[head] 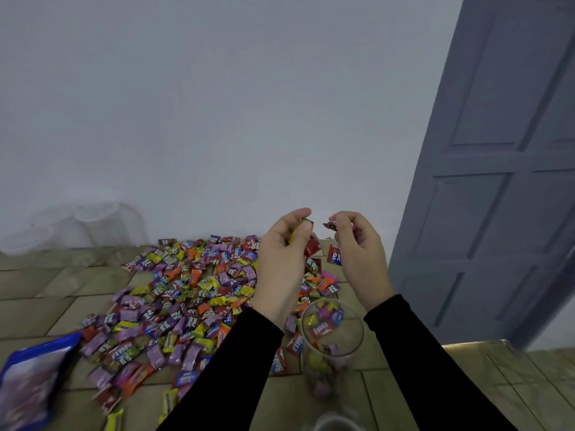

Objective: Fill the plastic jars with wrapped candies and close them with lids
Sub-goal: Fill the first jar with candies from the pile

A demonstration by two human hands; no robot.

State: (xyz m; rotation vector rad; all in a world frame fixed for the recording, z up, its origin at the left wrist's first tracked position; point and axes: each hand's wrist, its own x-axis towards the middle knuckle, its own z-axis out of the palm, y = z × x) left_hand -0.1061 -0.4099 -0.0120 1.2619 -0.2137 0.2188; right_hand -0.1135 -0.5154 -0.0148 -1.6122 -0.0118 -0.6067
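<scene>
From the head camera I see my left hand [284,244] raised above the floor, fingers curled round a few wrapped candies [303,231]. My right hand [357,244] pinches a dark-wrapped candy [329,225] at its fingertips. Below and between my wrists stands an open clear plastic jar [331,334], partly filled with sweets. The candy pile [186,293] spreads over the tiled floor [46,306] to the left, with a blue bag [31,384] at its near edge.

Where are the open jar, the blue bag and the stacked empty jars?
open jar [357,346]: head view, right side of its clear rim.
blue bag [37,359]: head view, its blue upper edge at lower left.
stacked empty jars [93,219]: head view, clear wall, against the white wall.
</scene>
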